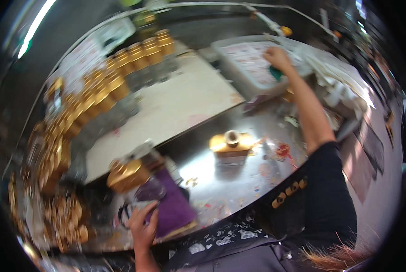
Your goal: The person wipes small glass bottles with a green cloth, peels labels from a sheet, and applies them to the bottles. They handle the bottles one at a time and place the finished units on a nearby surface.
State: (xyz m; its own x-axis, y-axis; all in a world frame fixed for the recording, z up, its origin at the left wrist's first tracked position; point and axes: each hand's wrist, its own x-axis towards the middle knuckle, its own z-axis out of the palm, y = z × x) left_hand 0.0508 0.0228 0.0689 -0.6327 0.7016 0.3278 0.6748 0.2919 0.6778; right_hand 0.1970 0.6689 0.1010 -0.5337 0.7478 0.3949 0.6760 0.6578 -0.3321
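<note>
My left hand (143,221) is low at the left, beside a purple cloth (174,204). Its fingertips meet a small pale item, too blurred to name, and whether they grip it is unclear. Just beyond lies a glass bottle with a gold-coloured top part (130,176), tilted on its side. Far out at the right, my right hand (277,57) is over a translucent plastic bin (233,76) of printed sheets (245,61). Its fingers are curled, and blur hides whether they hold a sheet. A green piece (275,73) shows beneath its wrist.
A gold-coloured piece with a round neck (232,142) stands on the metal tabletop (196,170). Rows of gold-topped glass bottles (135,59) line the far and left sides of a pale board (189,91). White plastic sheeting (339,74) drapes at the right. Colourful scraps (283,151) stick to the metal.
</note>
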